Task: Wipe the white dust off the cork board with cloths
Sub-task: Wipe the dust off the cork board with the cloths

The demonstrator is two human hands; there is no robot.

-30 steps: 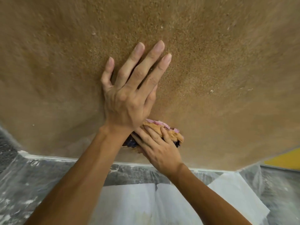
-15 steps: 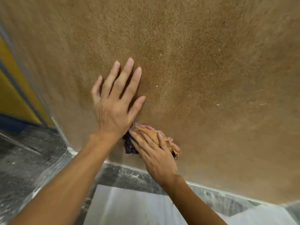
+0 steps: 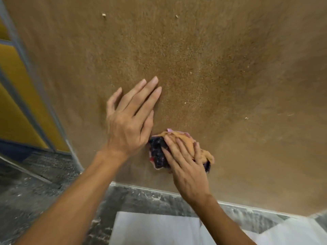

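Note:
The brown cork board [image 3: 203, 71] fills most of the view, with a few small white specks on it. My left hand [image 3: 130, 119] lies flat on the board, fingers straight and spread. Just to its lower right, my right hand [image 3: 185, 161] presses a bunched cloth [image 3: 157, 151], orange, dark blue and pink, against the board with straight fingers laid over it. Part of the cloth is hidden under that hand.
A pale frame [image 3: 141, 187] runs along the board's lower edge and up its left side. Below lies a dusty grey surface [image 3: 35, 195] with white sheets [image 3: 155, 227]. A yellow panel [image 3: 16, 110] with grey bars stands at the left.
The view has swung so the board's left edge and yellow panel show. Both hands sit nearer that left edge, and the right hand with the cloth has slid out a little to the right of the left hand.

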